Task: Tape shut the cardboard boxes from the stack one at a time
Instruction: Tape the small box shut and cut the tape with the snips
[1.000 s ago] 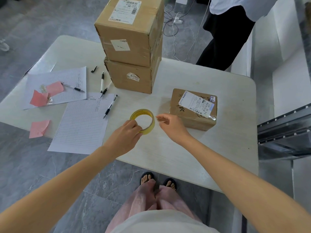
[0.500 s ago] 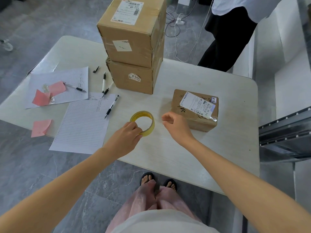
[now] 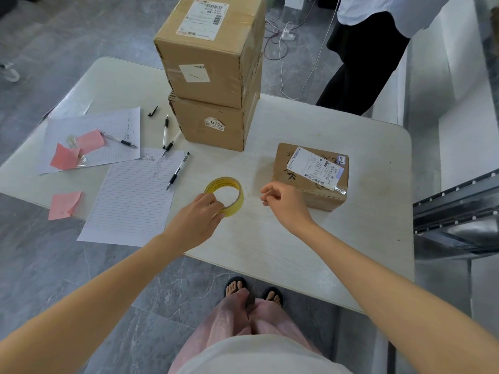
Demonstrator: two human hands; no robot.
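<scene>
- The tape roll (image 3: 224, 196) stands on edge on the counter (image 3: 297, 255), near the front and between the two hands.
- The left hand (image 3: 198, 218) grips the roll's near rim, thumb and fingers curled round it.
- The right hand (image 3: 283, 202) hovers just beside the roll on its right. Its fingers are curled and the thumb and forefinger are close together, as if pinching. The tape is clear, so I cannot tell whether a free end is held or nothing at all.
- The small box (image 3: 310, 176), with a white label on top, lies just behind the right hand.
- The stack (image 3: 205, 87) is further back: the top box (image 3: 210, 49) sits on the lower box (image 3: 213, 128). Neither is touched.
- Step in hand, as I judge it: getting the tape's end started, before any box is sealed.
- The next move calls for a firm hold on the end and a strip drawn out while the left hand steadies the roll. Then a box must be within reach (the small one is nearest, though the task names the stack).
- Further out, to the left: sheets of paper (image 3: 129, 201), pens (image 3: 176, 172) and pink notes (image 3: 63, 205). A person (image 3: 364, 63) stands beyond the far edge.
</scene>
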